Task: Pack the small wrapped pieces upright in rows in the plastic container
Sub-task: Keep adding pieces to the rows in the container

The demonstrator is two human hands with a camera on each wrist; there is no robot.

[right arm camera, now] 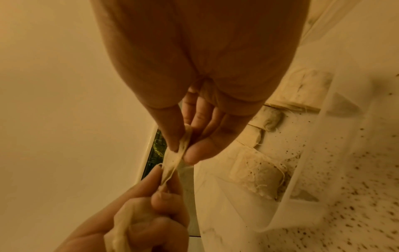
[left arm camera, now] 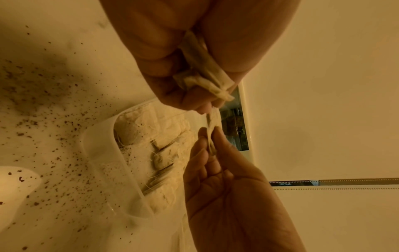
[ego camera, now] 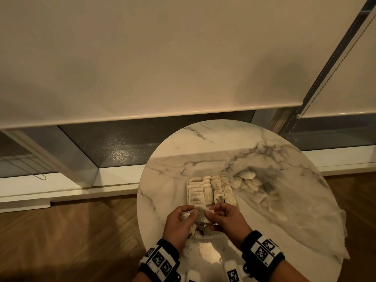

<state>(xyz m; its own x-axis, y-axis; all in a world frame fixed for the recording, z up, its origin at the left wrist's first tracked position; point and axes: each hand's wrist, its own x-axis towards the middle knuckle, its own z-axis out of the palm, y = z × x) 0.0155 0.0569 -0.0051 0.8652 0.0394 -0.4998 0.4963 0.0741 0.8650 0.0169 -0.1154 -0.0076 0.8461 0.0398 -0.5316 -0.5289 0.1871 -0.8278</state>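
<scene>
Papery, cream-coloured tea bags [ego camera: 205, 192] stand on edge in rows inside the clear plastic container [ego camera: 188, 187], just beyond both hands on the round marble table [ego camera: 203, 143]. Rows look nearly full; a gap seems left at the near end, closest to the fingers.

Left hand [ego camera: 179, 222] curled round a small bundle of spare bags [left arm camera: 202, 75] tucked in the palm, its thumb and forefinger also pinching one end of a single tea bag [ego camera: 200, 216]. Right hand [ego camera: 225, 218] pinches the other end of that same bag between thumb and forefinger, other fingers loosely bent. Bag is stretched between the two hands, probably to part it from the bundle and free its string before setting it upright.

Right of the right hand: a crumpled clear plastic bag [ego camera: 284, 210] with more loose tea bags [ego camera: 249, 182] in it, likely the supply. Dark tea crumbs [left arm camera: 38, 95] scattered on the marble under the wrists.
</scene>
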